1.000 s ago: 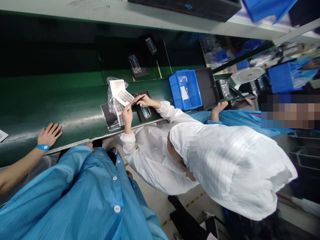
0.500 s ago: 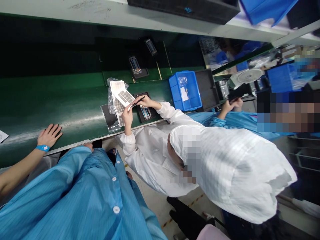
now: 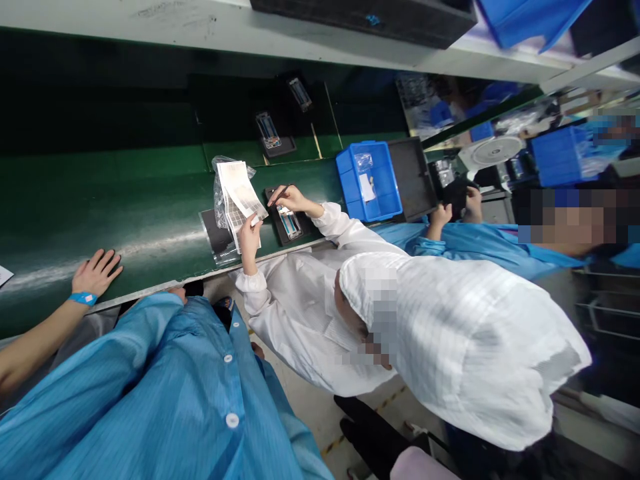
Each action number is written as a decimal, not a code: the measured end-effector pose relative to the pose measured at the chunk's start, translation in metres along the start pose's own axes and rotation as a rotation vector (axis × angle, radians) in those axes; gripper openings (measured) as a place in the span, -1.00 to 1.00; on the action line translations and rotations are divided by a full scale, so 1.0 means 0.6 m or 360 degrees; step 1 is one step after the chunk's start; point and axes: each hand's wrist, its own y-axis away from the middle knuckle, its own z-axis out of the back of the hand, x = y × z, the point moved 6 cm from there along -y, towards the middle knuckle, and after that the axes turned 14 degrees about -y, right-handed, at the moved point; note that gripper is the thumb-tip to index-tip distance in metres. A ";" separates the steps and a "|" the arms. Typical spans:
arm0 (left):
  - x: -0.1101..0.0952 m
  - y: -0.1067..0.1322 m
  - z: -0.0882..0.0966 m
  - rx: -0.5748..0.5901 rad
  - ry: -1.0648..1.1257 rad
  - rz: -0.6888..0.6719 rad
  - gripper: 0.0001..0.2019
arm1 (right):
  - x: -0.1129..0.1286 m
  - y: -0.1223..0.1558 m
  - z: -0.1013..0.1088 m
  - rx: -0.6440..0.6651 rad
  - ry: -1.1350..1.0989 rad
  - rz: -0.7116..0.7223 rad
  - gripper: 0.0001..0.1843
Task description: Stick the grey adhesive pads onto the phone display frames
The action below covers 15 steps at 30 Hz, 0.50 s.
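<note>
Near edge of belt (image 3: 150, 233): left hand (image 3: 96, 272) lying flat, fingers spread, holding nothing.
Right hand: not seen.
Risk: palm dragged sideways, judged likely if belt runs.

Belt (image 3: 125, 220) open past left hand (image 3: 97, 272); co-worker's sheets (image 3: 239, 193) (held up) beyond.

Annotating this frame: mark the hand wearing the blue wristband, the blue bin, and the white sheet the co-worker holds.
left hand (image 3: 95, 270): head view, back of the hand.
blue bin (image 3: 385, 177): head view, bare floor inside.
white sheet (image 3: 240, 190): head view, upper part.
</note>
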 end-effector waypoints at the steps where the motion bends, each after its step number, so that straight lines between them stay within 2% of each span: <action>1: 0.001 0.000 0.002 0.0013 0.0002 -0.0007 -0.42 | 0.001 -0.004 0.005 -0.0032 -0.0021 -0.0003 -0.64; 7: 0.006 0.003 0.004 0.0109 0.0007 -0.0057 -0.46 | -0.007 -0.005 0.053 -0.0234 -0.0096 -0.0027 -0.57; 12: 0.009 0.003 0.003 0.0170 -0.0006 -0.0091 -0.45 | -0.021 0.063 0.093 -0.0293 -0.0054 -0.0107 -0.61; 15: 0.009 0.005 0.001 0.0187 -0.0025 -0.0112 -0.44 | -0.030 0.102 0.097 -0.0268 0.0008 -0.0186 -0.66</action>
